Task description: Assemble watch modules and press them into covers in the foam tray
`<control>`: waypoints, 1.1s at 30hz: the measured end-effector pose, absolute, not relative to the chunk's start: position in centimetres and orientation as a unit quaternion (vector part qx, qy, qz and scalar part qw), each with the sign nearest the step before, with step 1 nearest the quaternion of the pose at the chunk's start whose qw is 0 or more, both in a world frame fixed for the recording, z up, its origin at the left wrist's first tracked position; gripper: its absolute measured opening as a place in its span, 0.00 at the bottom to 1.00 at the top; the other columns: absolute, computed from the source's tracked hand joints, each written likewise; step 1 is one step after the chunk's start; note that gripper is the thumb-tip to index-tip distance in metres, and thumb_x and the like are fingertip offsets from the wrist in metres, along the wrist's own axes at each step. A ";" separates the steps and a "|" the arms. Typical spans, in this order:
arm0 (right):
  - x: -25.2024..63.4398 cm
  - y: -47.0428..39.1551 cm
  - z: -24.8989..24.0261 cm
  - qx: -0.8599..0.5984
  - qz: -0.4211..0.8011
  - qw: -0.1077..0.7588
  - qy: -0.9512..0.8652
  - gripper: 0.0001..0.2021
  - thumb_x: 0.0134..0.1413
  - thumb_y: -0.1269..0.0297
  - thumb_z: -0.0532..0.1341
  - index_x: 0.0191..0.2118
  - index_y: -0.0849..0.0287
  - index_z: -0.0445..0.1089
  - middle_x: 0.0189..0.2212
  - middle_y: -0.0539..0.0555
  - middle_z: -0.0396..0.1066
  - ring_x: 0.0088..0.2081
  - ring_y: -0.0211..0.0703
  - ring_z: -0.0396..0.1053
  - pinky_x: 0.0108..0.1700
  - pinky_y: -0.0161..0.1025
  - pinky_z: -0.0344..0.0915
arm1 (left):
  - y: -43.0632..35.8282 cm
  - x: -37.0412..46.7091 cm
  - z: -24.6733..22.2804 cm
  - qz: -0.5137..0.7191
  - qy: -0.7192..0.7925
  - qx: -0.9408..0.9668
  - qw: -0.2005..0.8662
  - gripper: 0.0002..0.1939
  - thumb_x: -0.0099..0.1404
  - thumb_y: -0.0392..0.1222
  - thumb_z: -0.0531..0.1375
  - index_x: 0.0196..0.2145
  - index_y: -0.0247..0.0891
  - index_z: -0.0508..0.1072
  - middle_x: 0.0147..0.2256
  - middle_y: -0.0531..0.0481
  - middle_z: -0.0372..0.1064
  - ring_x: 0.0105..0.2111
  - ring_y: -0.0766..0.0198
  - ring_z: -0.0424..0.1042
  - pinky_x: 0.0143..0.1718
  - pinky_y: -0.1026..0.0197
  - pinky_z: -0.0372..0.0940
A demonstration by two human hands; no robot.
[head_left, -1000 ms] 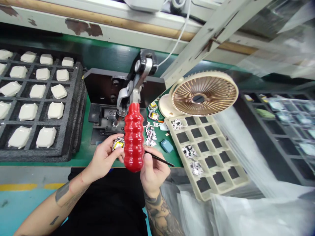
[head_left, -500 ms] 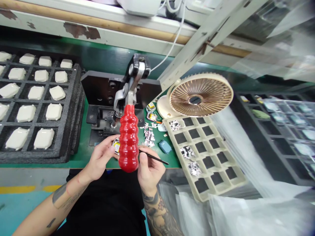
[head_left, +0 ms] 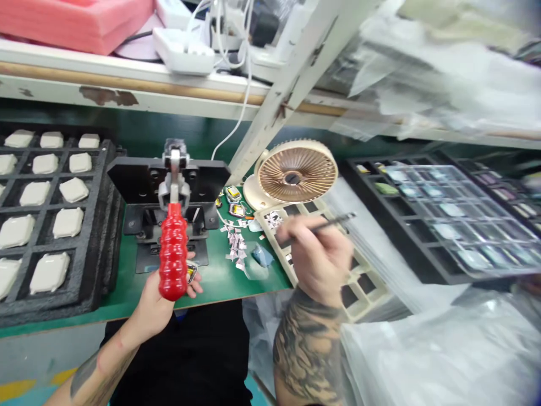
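Note:
My left hand [head_left: 154, 304] holds a small device housing [head_left: 192, 271] with a yellow part inside, low behind the red lever handle [head_left: 173, 254] of a toggle press [head_left: 169, 177]. The handle hides part of that hand and of the housing. Raised over the beige compartment tray [head_left: 374, 304], my right hand [head_left: 316, 262] grips thin black tweezers [head_left: 333, 221], back end pointing right. Its fingertips are slightly blurred. Small silvery-pink pieces [head_left: 236, 245] lie on the green bench between the hands, beside a crumpled blue piece [head_left: 262, 256].
Stacked black foam trays [head_left: 91, 270] with white square covers [head_left: 49, 273] stand left. A beige fan [head_left: 296, 172] sits behind the compartment tray. Open device housings [head_left: 237, 210] lie near its base. Farther right are a black tray [head_left: 418, 231] and plastic sheeting [head_left: 439, 349].
My right hand has moved right and up with the tweezers, from beside the housing to over the compartment tray. My left hand keeps the housing by the press. The view has shifted right.

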State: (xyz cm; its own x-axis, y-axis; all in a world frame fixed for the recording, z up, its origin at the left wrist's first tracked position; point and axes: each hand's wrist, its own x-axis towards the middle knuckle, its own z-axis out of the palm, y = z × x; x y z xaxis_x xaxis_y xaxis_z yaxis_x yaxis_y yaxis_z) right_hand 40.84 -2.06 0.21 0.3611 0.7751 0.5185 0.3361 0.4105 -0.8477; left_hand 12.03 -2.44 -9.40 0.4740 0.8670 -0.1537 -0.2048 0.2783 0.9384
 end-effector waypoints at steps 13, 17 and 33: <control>34.7 -5.3 -7.9 -0.576 -0.035 0.317 -0.753 0.18 0.73 0.75 0.60 0.61 0.53 0.76 0.43 0.55 0.83 0.45 0.49 0.77 0.48 0.51 0.69 | -2.8 11.6 -8.8 0.375 0.423 0.524 0.637 0.15 0.78 0.51 0.65 0.51 0.37 0.78 0.48 0.40 0.84 0.45 0.50 0.86 0.46 0.52 0.82; 35.5 -7.3 -8.2 -0.627 -0.017 0.284 -0.725 0.21 0.74 0.75 0.57 0.65 0.51 0.73 0.49 0.57 0.81 0.49 0.50 0.75 0.47 0.50 0.66 | -3.0 11.5 -8.5 0.359 0.422 0.538 0.635 0.13 0.79 0.49 0.65 0.52 0.38 0.78 0.50 0.41 0.84 0.49 0.49 0.85 0.50 0.50 0.82; 46.7 -10.1 -5.9 -0.856 0.033 0.128 -0.499 0.07 0.68 0.64 0.64 0.44 0.56 0.80 0.39 0.56 0.74 0.44 0.51 0.72 0.48 0.45 0.65 | -2.9 11.9 -8.0 0.357 0.428 0.551 0.621 0.14 0.79 0.51 0.64 0.53 0.39 0.77 0.49 0.41 0.84 0.47 0.49 0.85 0.49 0.49 0.81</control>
State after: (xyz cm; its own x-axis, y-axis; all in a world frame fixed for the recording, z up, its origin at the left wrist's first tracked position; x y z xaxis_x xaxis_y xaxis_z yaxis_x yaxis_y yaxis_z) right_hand 46.73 -10.09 -5.94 0.4994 0.8635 0.0703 0.8464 -0.4690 -0.2522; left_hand 11.93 -2.86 -7.97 0.3794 0.9148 -0.1386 0.0284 0.1382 0.9900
